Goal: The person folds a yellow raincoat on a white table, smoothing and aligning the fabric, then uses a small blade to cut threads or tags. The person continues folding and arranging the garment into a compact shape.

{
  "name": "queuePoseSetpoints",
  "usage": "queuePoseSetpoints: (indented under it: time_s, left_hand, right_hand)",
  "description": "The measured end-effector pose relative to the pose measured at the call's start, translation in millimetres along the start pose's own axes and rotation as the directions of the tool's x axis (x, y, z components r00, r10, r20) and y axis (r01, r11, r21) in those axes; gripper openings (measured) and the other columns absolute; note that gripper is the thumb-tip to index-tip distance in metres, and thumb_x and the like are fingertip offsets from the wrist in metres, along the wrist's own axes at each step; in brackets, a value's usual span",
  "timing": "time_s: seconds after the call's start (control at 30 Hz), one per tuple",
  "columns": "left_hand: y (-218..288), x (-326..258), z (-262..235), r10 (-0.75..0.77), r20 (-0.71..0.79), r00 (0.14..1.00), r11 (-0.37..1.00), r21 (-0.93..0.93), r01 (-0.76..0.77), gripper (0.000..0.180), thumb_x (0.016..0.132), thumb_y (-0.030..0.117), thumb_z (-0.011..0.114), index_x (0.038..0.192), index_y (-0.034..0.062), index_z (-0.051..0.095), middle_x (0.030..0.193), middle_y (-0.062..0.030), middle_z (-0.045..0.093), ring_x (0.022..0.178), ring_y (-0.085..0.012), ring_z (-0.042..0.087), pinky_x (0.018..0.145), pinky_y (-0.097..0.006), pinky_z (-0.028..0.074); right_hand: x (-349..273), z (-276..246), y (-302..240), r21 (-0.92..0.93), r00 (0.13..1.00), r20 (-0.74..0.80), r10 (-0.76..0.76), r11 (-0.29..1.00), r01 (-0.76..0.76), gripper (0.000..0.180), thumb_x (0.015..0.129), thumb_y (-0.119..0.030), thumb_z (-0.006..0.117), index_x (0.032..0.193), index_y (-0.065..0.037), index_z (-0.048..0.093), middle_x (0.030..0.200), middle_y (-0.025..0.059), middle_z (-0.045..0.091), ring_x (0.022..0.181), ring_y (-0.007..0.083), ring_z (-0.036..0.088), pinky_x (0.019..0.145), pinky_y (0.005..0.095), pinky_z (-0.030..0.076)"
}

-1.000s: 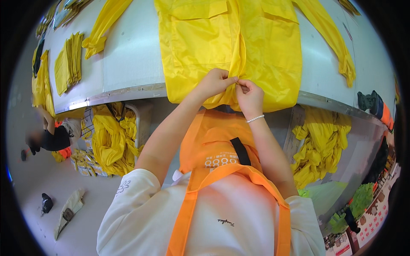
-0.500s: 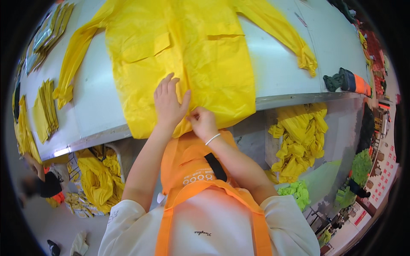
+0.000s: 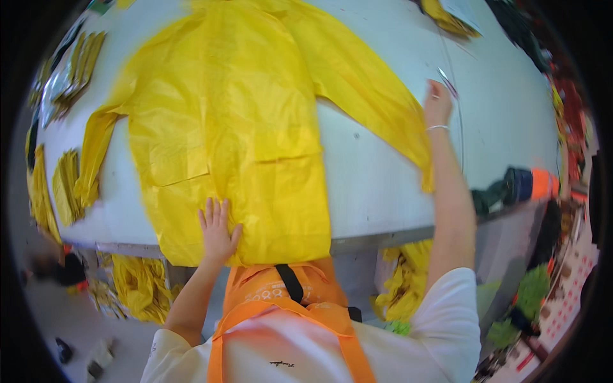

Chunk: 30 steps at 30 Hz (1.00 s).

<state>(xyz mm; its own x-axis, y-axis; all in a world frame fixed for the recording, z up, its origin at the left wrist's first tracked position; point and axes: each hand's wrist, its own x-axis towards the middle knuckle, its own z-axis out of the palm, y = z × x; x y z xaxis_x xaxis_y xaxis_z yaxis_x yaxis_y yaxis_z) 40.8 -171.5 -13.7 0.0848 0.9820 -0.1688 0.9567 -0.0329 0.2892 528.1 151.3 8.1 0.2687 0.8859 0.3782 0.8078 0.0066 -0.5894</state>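
Observation:
A yellow raincoat point(image 3: 255, 121) with two flapped pockets lies spread over the white table, its hem at the near edge. My left hand point(image 3: 219, 233) rests on it near the hem, fingers stretched and nothing in them. Out to the right, beyond the coat's right sleeve point(image 3: 373, 105), is my right hand point(image 3: 438, 105) with its fingers curled. Right beside these fingers lies a slim metal tool with some red on it point(image 3: 448, 83), perhaps thread snips. Whether the fingers touch or hold it cannot be made out.
Folded yellow garments point(image 3: 67, 191) and packed bundles point(image 3: 80, 64) lie on the left of the table point(image 3: 377, 210). A dark and orange bundle point(image 3: 530, 185) sits at the right edge. Yellow heaps point(image 3: 140, 284) fill space below. Another person point(image 3: 60, 268) is at far left.
My right hand has left the coat's hem and reached far right to the slim tool. My left hand stays flat on the coat. The view has shifted, showing more of the coat.

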Motion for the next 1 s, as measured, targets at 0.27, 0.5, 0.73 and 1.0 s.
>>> queuePoseSetpoints:
  time_s: [0.27,0.5,0.73,1.0]
  left_hand:
    - [51,-6,-10,-0.127,0.136,0.983,0.991,-0.027,0.132,0.068,0.083,0.038,0.055,0.138,0.0047,0.032,0.141,-0.0194,0.034,0.134,-0.0366,0.024,0.109,-0.053,0.013]
    - [-94,14,-56,-0.389,-0.387,0.836,0.915,-0.271,0.3,0.063,0.081,0.019,0.063,0.136,0.0023,0.034,0.136,-0.0183,0.041,0.124,-0.0353,0.039,0.103,-0.042,0.031]
    - [-409,17,-161,-0.903,-0.381,-0.197,0.176,-0.749,0.639,0.068,0.082,0.03,0.066,0.133,-0.0038,0.035,0.13,-0.0206,0.044,0.12,-0.0314,0.043,0.1,-0.039,0.034]
    - [-493,-9,-179,-0.914,-0.26,0.312,0.205,-0.958,-0.198,0.028,0.085,0.007,0.063,0.11,-0.0018,0.055,0.102,-0.0051,0.061,0.091,-0.0125,0.058,0.08,-0.025,0.045]
  right_hand:
    - [97,32,127,-0.691,0.935,0.272,0.227,0.723,0.025,0.037,0.086,-0.018,0.053,0.122,-0.008,0.054,0.12,0.0148,0.057,0.109,0.031,0.056,0.092,0.0404,0.045]
    - [96,47,73,-0.264,0.91,0.348,0.225,0.955,-0.136,0.023,0.092,-0.014,0.046,0.112,-0.006,0.056,0.098,0.0087,0.061,0.078,0.0184,0.058,0.07,0.0302,0.047]
    - [-38,48,-190,0.384,0.82,0.569,-0.055,0.9,-0.206,0.02,0.093,-0.013,0.049,0.11,-0.005,0.057,0.078,-0.0017,0.055,0.056,0.0033,0.042,0.049,0.0186,0.035]
    - [-251,121,-438,0.399,0.687,0.709,-0.159,0.894,-0.205,0.016,0.09,-0.01,0.056,0.101,-0.001,0.062,0.074,-0.0007,0.057,0.067,0.0066,0.053,0.063,0.0199,0.043]
